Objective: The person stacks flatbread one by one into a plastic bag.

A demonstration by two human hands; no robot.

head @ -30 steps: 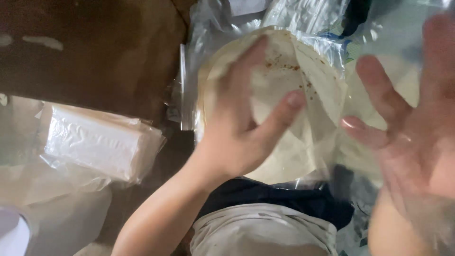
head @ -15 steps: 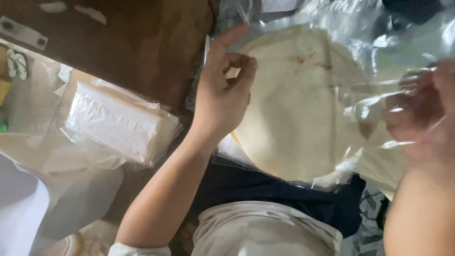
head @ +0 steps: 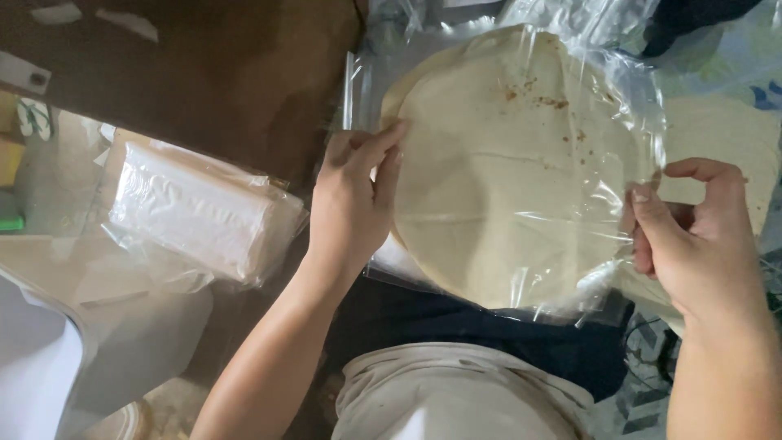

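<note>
The tortilla is sitting in a clear bag across the lap, mid-scene, probably so both sides are reachable. The left hand is pinching the bag's left edge, fingers nearly closed; the right hand is gripping the film at right, narrow pinch. A wrapped white pack is lying left.

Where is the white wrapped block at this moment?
In the head view, the white wrapped block lies at the left, beside the left hand and apart from the flatbread in its clear bag.
</note>
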